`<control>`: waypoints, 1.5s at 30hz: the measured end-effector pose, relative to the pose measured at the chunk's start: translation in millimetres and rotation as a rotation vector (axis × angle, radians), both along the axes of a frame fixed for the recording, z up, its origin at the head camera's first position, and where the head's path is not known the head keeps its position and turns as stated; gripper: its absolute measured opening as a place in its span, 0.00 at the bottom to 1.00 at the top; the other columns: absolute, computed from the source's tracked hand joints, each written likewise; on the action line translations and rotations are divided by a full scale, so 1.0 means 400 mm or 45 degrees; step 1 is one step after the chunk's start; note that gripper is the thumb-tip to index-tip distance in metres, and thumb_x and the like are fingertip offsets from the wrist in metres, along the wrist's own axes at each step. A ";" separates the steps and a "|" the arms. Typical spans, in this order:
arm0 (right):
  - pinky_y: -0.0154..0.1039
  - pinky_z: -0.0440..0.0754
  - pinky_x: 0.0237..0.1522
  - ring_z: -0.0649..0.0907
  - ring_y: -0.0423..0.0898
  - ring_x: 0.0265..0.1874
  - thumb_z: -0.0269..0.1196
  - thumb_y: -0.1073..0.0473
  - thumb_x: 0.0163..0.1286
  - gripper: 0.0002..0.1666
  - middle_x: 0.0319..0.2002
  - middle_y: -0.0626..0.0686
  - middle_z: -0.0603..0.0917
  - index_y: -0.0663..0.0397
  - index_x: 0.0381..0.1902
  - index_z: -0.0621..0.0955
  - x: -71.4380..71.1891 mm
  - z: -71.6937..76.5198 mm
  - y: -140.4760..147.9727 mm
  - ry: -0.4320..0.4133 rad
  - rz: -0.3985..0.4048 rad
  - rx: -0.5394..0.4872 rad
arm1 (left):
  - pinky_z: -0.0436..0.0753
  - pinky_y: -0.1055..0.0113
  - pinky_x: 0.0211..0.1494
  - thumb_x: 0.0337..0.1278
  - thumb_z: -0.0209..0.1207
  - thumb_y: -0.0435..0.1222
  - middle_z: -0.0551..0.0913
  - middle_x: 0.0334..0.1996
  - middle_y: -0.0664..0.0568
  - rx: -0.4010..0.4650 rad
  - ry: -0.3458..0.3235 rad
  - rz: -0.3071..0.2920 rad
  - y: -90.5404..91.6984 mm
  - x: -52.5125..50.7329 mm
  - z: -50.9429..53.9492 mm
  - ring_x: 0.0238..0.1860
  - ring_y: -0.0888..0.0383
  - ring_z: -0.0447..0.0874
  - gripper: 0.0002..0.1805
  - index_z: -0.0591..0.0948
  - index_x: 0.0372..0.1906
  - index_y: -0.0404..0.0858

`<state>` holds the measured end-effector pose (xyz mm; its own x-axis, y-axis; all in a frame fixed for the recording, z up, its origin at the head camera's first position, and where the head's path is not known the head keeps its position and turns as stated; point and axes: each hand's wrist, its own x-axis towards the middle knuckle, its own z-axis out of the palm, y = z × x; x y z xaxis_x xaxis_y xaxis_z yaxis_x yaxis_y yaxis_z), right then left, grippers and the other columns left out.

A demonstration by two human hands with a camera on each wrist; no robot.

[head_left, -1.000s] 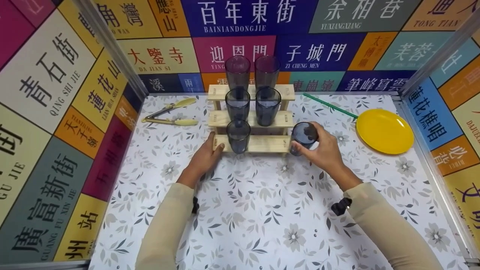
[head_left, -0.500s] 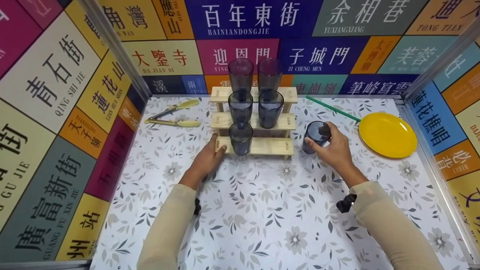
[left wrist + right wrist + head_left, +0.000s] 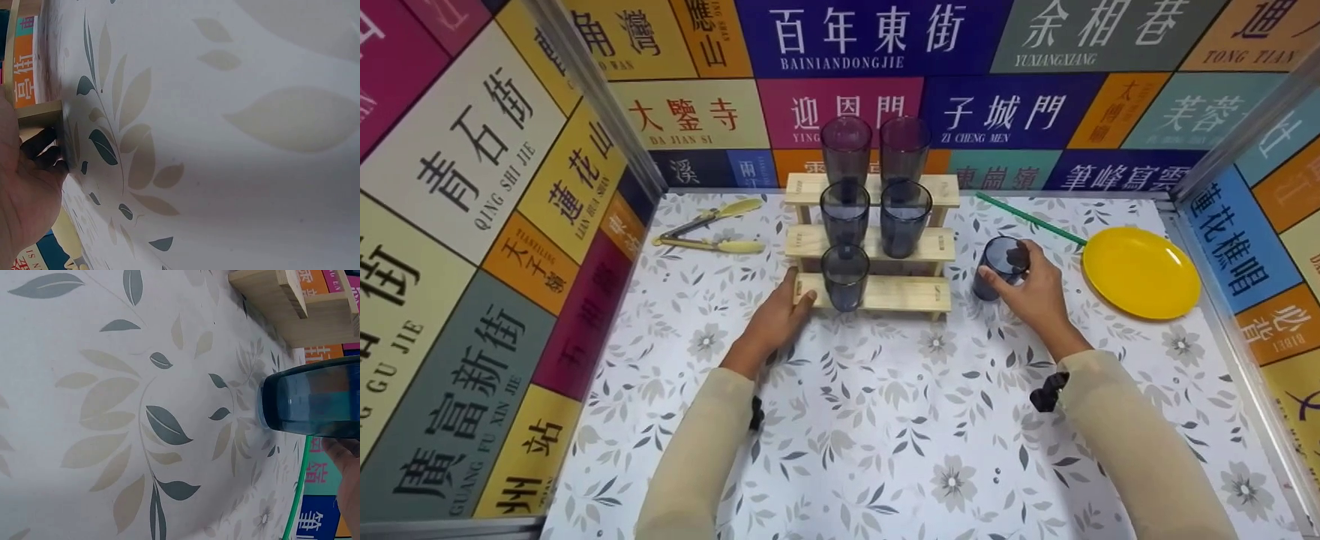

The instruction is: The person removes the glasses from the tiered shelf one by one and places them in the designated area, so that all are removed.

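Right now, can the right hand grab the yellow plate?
Probably not yet: the right hand holds a glass, so it would likely need to let go first. The yellow plate lies close by, with nothing seen standing between them.

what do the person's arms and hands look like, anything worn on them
The left sleeve and right sleeve are plain beige. A small black object shows at each wrist, its details unclear. The left hand and right hand wear no gloves.

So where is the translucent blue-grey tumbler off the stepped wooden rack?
In the head view, the tumbler is right of the rack, in the right hand.
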<state>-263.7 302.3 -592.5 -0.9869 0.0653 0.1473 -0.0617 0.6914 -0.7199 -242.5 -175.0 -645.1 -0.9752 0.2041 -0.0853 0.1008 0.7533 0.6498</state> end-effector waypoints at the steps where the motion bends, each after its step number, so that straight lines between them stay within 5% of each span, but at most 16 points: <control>1: 0.66 0.77 0.76 0.78 0.67 0.75 0.76 0.35 0.71 0.57 0.77 0.71 0.76 0.62 0.82 0.67 -0.002 -0.003 0.003 -0.003 -0.004 -0.002 | 0.64 0.43 0.89 0.89 0.41 0.63 0.58 0.88 0.33 -0.001 0.003 -0.002 0.001 -0.001 -0.001 0.87 0.36 0.61 0.49 0.44 0.92 0.36; 45: 0.66 0.79 0.75 0.79 0.69 0.74 0.79 0.39 0.70 0.59 0.75 0.73 0.76 0.65 0.83 0.64 -0.045 -0.037 0.024 0.027 0.037 -0.063 | 0.62 0.45 0.90 0.90 0.43 0.59 0.56 0.89 0.34 0.028 0.048 0.003 0.010 0.004 -0.004 0.88 0.36 0.60 0.46 0.46 0.91 0.33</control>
